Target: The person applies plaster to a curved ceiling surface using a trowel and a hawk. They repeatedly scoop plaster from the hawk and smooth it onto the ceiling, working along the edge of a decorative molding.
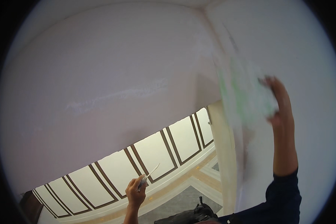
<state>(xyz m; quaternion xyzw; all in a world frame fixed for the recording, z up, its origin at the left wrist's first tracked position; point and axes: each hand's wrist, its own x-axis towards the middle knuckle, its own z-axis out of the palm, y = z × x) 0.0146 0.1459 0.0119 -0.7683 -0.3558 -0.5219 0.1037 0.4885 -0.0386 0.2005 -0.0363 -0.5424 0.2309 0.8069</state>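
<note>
My left hand (136,190) is low, left of the middle, with its fingers closed round the plaster-smeared handle of a putty knife (152,171). The knife's thin whitish blade shows nearly edge-on and slants up to the right, apart from the walls. Raised at the right, my right hand (279,99) grips a broad white-and-green thing (244,93). Motion smears that thing, so its kind is unclear. It lies over or close to the right wall (313,74), beside the inner corner; whether it touches the wall cannot be told.
A pale overhead wall face (112,63) bears a rough white streak (119,95). Its lower edge runs slanting above an opening. Beyond stand white panels with dark frames (153,153) and a patterned tile floor (183,201). A black bag-like thing (188,216) is at the bottom.
</note>
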